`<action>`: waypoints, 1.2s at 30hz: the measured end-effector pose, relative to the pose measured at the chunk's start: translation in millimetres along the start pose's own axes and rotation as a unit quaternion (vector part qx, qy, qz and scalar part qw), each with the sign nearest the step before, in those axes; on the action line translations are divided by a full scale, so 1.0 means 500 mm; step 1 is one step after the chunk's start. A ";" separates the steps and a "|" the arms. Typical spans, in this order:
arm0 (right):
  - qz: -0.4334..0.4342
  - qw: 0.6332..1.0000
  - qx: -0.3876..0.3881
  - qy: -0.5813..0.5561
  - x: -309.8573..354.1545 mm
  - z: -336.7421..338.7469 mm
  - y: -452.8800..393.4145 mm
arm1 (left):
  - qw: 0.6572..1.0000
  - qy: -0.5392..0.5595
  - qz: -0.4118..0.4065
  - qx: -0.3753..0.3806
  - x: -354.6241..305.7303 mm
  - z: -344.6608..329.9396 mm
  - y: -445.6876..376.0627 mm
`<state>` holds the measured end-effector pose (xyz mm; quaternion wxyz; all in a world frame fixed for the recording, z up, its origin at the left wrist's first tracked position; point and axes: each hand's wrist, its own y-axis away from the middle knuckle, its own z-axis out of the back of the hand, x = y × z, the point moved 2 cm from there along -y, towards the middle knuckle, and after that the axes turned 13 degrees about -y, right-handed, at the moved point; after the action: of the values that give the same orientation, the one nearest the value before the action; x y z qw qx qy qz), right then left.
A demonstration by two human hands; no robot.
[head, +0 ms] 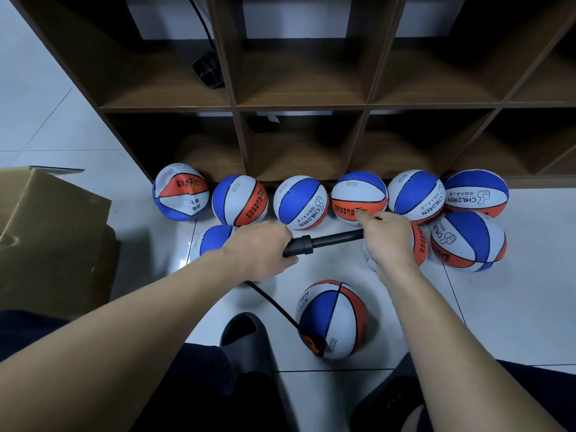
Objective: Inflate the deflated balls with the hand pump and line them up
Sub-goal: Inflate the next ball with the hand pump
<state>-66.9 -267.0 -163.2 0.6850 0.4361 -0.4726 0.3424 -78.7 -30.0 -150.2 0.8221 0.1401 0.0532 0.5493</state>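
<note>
A black hand pump lies level between my hands above the floor. My left hand grips its thicker barrel end, and my right hand grips the handle end. A black hose runs from under my left hand down to a red, white and blue ball near my feet. Several matching balls stand in a row against the foot of the shelf. A dented ball sits at the row's left end. Two more balls lie in front of the row, one behind each hand, partly hidden.
A brown wooden cubby shelf fills the back, with a black block and cable in one compartment. A cardboard box stands at the left. My slippered foot rests on the white tiled floor beside the hose.
</note>
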 end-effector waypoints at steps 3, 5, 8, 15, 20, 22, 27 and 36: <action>-0.016 0.999 -0.029 -0.025 -0.005 0.017 -0.012 | 1.000 -0.003 0.004 0.004 0.003 0.002 -0.003; -0.007 0.999 -0.050 -0.016 -0.016 0.008 -0.007 | 1.000 -0.011 0.000 -0.001 0.001 0.003 -0.004; 0.004 0.998 -0.056 0.004 -0.026 -0.017 0.014 | 1.000 -0.025 -0.006 -0.009 0.001 0.007 -0.003; 0.036 0.999 -0.030 0.026 -0.025 -0.070 0.054 | 1.000 -0.015 -0.003 -0.017 -0.012 0.005 0.001; 0.037 0.998 0.003 0.050 -0.031 -0.103 0.088 | 0.999 -0.030 -0.015 -0.010 -0.020 0.007 0.001; 0.040 0.996 0.019 0.071 -0.037 -0.115 0.099 | 0.999 -0.037 -0.020 -0.010 -0.023 0.006 0.003; 0.040 0.996 0.047 0.063 -0.038 -0.129 0.105 | 0.999 -0.034 -0.018 -0.010 -0.028 0.005 0.005; 0.048 0.996 0.053 0.059 0.007 -0.064 0.039 | 0.999 0.036 -0.015 -0.028 -0.027 0.021 -0.002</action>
<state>-72.0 -229.8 -160.2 0.6702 0.4278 -0.4330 0.4246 -80.7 -44.3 -141.3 0.8314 0.0969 0.0694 0.5428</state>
